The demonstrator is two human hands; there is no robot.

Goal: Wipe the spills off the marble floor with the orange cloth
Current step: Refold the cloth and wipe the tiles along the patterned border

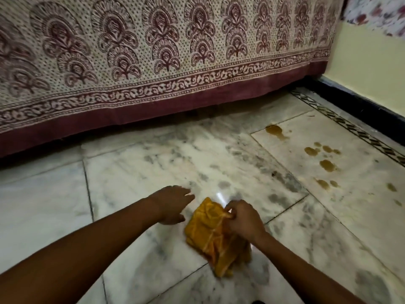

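Note:
An orange cloth [208, 233] lies bunched on the white, grey-veined marble floor [153, 167] near the bottom centre. My right hand [243, 218] pinches the cloth's upper right edge between curled fingers. My left hand [173, 204] hovers just left of the cloth with fingers straight, holding nothing. Several brown spills mark the floor to the right: a larger puddle [276, 131] far up and smaller drops [326, 164] trailing toward the near right.
A patterned maroon and cream bedsheet [153, 62] hangs down to just above the floor along the back. A cream wall with a dark skirting [359, 104] and a patterned floor border [350, 126] runs along the right.

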